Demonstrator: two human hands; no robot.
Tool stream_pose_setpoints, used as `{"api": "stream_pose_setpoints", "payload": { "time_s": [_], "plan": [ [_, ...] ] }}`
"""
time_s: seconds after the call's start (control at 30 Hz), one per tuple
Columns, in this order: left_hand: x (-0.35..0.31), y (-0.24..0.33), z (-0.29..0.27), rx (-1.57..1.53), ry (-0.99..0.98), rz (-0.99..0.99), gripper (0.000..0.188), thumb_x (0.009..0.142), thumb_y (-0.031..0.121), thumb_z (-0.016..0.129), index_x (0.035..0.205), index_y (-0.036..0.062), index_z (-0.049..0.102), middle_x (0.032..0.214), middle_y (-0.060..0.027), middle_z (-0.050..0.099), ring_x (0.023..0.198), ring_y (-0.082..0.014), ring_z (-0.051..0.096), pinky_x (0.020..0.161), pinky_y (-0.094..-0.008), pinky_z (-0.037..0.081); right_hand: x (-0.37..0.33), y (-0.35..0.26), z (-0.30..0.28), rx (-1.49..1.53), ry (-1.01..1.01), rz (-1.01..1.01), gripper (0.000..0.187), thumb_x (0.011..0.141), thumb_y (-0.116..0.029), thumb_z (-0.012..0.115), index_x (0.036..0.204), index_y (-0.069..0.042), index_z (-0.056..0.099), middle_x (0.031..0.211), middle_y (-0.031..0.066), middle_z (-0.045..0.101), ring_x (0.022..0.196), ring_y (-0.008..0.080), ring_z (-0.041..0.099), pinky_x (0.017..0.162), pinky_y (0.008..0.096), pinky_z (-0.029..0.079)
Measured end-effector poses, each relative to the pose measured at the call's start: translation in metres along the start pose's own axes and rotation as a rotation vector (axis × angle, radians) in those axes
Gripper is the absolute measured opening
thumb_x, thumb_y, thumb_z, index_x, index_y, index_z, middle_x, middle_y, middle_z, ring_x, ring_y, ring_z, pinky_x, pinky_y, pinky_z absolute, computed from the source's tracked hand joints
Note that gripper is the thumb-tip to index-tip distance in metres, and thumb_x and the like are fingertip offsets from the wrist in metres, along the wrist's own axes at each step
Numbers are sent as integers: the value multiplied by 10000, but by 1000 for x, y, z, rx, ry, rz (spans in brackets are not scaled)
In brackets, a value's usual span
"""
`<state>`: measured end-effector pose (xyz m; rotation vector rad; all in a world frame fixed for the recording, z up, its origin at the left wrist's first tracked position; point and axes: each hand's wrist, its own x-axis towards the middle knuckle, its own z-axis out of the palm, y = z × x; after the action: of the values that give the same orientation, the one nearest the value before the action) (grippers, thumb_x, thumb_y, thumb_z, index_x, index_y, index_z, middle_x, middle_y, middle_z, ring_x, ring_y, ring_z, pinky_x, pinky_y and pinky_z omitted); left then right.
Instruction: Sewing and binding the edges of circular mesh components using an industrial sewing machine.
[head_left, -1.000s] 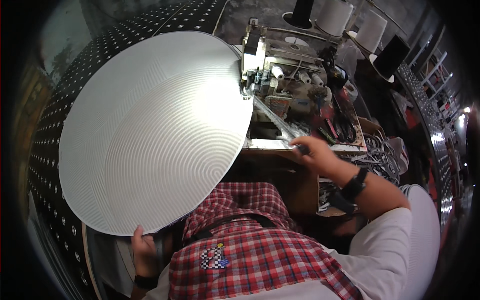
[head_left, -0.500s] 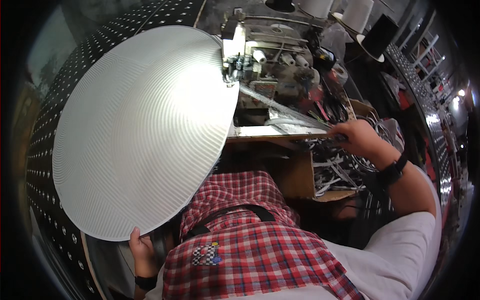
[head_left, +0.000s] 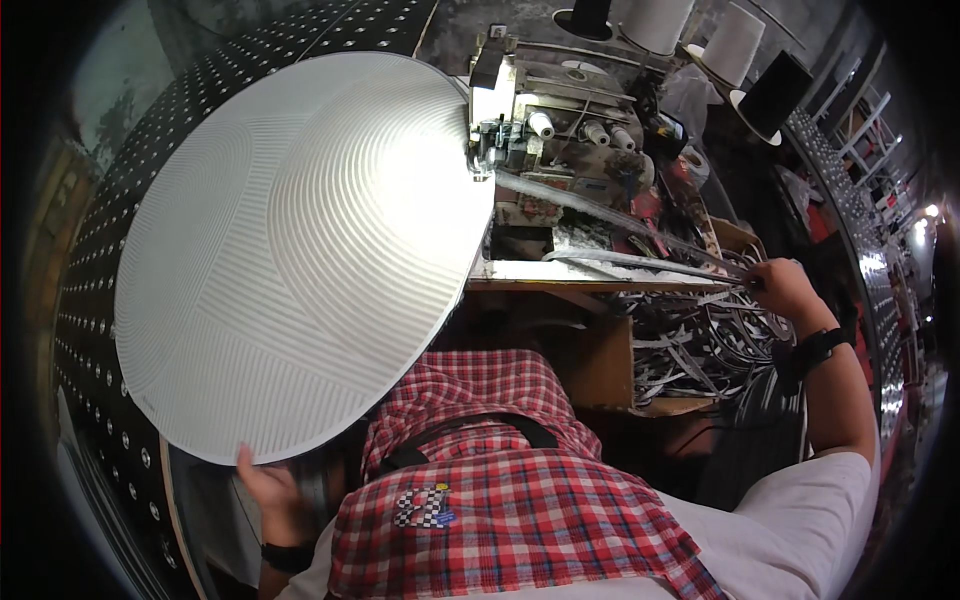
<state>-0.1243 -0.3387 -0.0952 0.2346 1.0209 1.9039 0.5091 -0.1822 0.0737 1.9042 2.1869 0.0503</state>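
A large oval panel (head_left: 220, 240), pale grey with ribbed curved lines, lies under the head of a sewing machine (head_left: 495, 130), its right edge at the lit needle area. My left hand (head_left: 272, 490) is at the panel's near edge, one digit over the rim; the hand is motion-blurred and its grip is unclear. My right hand (head_left: 785, 288) is closed on narrow grey strips (head_left: 600, 210), drawn out to the right. One strip runs taut from the machine head; another lies along the machine's front edge. The fingertips are partly hidden.
Below my right hand a cardboard box (head_left: 605, 365) holds a tangle of strips (head_left: 690, 350). White and black thread cones (head_left: 730, 45) stand at the back right. A dark studded table (head_left: 90, 300) extends around the left side. A red plaid apron (head_left: 500, 500) covers my lap.
My right hand has moved right, drawing the strips farther out. The panel has turned under the machine head. My left hand has shifted slightly left along its rim and is now blurred.
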Motion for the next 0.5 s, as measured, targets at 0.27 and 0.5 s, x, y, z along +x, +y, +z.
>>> {"api": "stream_pose_setpoints", "payload": {
  "time_s": [0.27,0.5],
  "plan": [
    [-2,-17,-21,290,-208,-21,332,828,143,395,1081,-72,413,1092,-161,476,1039,-247,458,902,-377,366,-13,40,11,-203,-41,200,175,637,-209,588,744,-76,627,714,140,589,702,309,567,634,379,461],
    [10,-3,-13,184,-59,87,406,800,165,447,1134,-55,383,1141,-140,458,1044,-241,463,898,-344,356,-34,77,19,-279,-71,358,169,663,-215,566,733,-76,631,723,137,593,706,308,571,646,379,467]
  ]
}}
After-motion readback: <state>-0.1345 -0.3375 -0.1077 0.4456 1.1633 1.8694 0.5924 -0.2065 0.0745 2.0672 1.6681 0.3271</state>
